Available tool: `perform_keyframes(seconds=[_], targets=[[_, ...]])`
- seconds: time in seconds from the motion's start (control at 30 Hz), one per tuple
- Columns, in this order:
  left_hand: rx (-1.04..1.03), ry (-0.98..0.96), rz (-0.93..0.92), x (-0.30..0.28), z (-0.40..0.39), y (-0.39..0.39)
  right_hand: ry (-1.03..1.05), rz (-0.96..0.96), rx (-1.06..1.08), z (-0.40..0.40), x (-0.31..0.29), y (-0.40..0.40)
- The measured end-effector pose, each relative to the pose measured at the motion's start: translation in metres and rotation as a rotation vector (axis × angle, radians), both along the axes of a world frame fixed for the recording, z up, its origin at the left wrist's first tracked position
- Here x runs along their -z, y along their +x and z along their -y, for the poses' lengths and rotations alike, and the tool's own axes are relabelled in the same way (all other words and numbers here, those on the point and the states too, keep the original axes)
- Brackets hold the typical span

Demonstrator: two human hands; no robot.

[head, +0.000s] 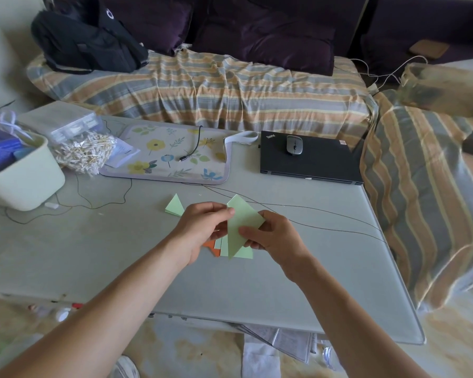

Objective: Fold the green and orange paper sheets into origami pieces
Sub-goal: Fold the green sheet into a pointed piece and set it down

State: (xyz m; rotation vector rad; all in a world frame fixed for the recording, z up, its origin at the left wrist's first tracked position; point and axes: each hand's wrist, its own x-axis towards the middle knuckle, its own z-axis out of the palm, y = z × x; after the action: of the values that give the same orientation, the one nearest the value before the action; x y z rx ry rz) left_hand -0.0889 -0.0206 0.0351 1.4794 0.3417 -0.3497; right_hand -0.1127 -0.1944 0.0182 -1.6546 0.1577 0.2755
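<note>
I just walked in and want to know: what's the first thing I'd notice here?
Right in the middle, both hands, the left hand and the right hand, pinch a folded green paper above the table. Behind them lies a finished green triangle, and farther back right a black laptop with a mouse on top.

Orange paper (pixel 212 247) is largely hidden beneath the left hand (pixel 200 230) and the green sheets (pixel 242 227) on the bench (pixel 120 255); a blurred object (pixel 445 88) is cut off by the frame's edge beyond the laptop (pixel 309 159).
</note>
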Motion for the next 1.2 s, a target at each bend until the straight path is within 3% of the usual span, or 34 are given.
perform_keyframes(seconds=[0.6,0.83,1.2], targets=[[-0.117,-0.133,0.01,-0.004,-0.0002,0.0018,0.151,0.016,0.115,0.0081,-0.0049,0.004],[0.01,-0.128,0.048,-0.0061,0.0008,0.0013,0.192,0.015,0.088,0.0089,-0.0053,0.0031],[0.02,-0.192,-0.013,-0.007,-0.0004,0.0018,0.171,0.051,0.087,0.0075,-0.0072,0.0016]])
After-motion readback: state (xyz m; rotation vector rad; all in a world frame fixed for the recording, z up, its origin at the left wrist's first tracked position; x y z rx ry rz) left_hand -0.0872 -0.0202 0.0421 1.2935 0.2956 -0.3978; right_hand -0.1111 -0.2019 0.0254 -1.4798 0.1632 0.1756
